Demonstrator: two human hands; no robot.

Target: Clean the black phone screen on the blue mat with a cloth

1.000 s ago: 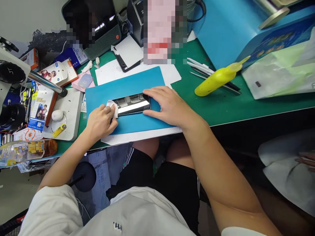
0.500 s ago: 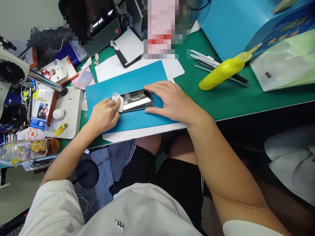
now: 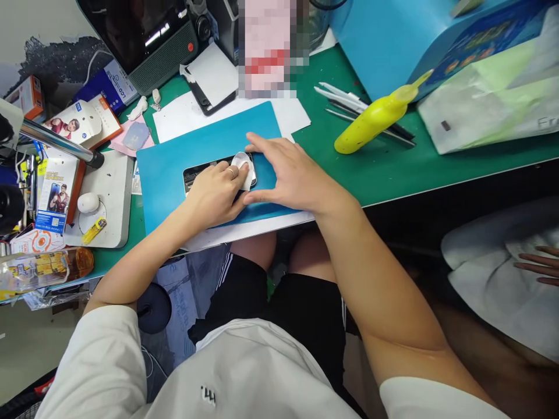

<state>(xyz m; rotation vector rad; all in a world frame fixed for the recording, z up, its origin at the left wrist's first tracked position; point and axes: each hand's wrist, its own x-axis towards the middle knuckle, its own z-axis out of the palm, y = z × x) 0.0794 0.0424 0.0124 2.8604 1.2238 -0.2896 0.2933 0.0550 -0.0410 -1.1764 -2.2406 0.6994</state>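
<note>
The left hand holds a white wipe against the phone lying on the blue mat, presumably for cushioning. The right hand spreads wide around the phone's right end, likely steadying it.

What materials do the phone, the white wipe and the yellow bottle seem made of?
Phone: dark, glossy face, probably glass, as pale stripes seem reflected. White wipe: matte, thin paper or cloth; its limp, bent shape fits both. Yellow bottle: likely smooth plastic, by the soft highlights on its rounded body.
</note>
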